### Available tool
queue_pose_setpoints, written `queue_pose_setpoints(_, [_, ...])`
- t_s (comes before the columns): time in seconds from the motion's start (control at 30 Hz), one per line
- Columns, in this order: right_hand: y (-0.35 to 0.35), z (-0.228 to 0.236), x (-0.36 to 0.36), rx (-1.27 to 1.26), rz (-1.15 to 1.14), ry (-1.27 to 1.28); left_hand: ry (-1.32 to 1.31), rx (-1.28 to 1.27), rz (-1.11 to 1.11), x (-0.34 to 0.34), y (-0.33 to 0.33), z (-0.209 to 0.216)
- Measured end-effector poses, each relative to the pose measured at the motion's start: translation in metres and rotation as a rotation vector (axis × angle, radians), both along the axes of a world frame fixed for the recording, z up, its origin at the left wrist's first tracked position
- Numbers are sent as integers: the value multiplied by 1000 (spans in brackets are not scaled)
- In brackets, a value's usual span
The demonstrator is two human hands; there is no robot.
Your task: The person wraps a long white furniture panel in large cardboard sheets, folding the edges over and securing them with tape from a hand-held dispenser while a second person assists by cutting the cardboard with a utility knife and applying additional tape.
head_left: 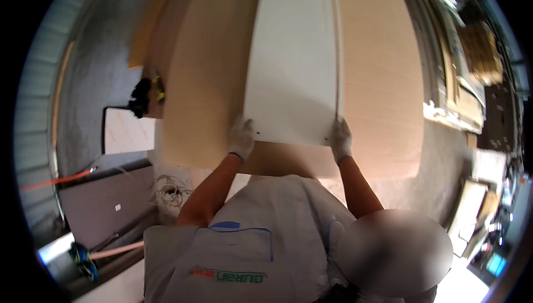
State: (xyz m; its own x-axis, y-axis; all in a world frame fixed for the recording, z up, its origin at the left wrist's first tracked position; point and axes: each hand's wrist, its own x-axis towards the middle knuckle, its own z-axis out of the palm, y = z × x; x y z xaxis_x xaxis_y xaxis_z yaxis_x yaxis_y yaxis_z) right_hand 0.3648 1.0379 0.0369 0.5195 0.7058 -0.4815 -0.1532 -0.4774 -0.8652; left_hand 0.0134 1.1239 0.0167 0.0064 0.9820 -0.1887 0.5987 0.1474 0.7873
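Observation:
A long white panel (294,64) stretches away from me above a cardboard-covered surface (383,81). Two small dark holes show near the corners of its near end, and a groove runs along its right side. My left hand (242,137), in a pale glove, is closed on the near left corner. On the near right corner my right hand (341,139), gloved the same way, is closed too. The thumbs lie on the panel's top or edges; the other fingers are mostly hidden. The far end runs out of the picture.
Left of the cardboard lie a black item with yellow parts (149,93) and a white sheet (129,131). A brown board (108,200) and an orange hose (58,181) are at lower left. Stacked boards (452,75) and a wooden stack (480,53) stand to the right.

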Motion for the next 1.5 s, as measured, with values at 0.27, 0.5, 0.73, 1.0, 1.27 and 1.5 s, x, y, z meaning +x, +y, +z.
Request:
queue_pose_setpoints(0.27, [7, -9, -12, 59, 83, -270, -201, 14, 1, -20, -18, -11])
queue_pose_setpoints(0.5, [-11, -32, 9, 66, -122, -392, 183, 84, -93, -130, -18, -9])
queue_pose_setpoints(0.73, [-33, -1, -104, 166, -333, -877, 160, 224, 680, -399, 120, 4])
queue_pose_setpoints(1.0, [-4, 52, -256, 336, -134, -707, 281, 189, 342, -402, 146, 3])
queue_pose_setpoints(1.27, [-32, 44, -359, -163, 347, -350, -114, 541, -922, -195, 33, 12])
queue_pose_setpoints(1.5, [-15, -3, -341, -324, 289, -572, 338, 462, -1399, -117, 68, -3])
